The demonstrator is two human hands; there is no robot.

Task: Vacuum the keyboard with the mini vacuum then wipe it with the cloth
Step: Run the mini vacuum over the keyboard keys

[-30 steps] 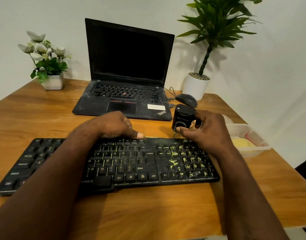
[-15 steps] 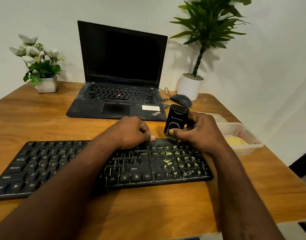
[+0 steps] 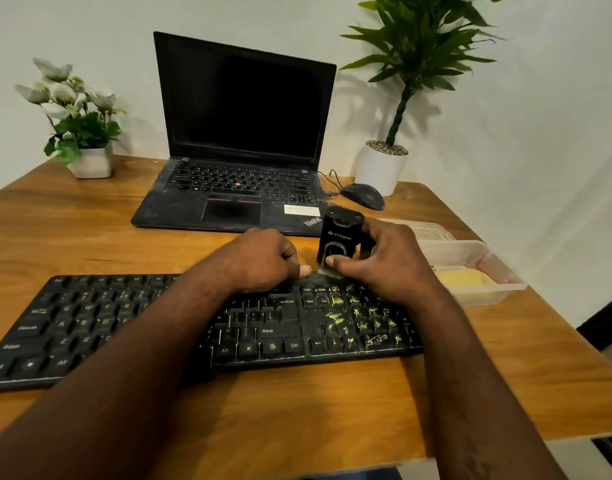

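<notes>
Top centre: we see an open black laptop point(image 3: 242, 161), screen dark.
Upper left: white flowers in a pot point(image 3: 76, 123).
Upper right: potted plant point(image 3: 398, 109), mouse point(image 3: 363, 196) beside it.
Right: clear plastic container point(image 3: 470, 271).

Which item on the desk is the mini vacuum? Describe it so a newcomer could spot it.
Start at the open laptop at the back of the wooden desk. Just in front of its right corner, at the back edge of the black keyboard, the right hand holds the mini vacuum. It is a small upright black block with white lettering, unlike the low rounded mouse behind it.
</notes>
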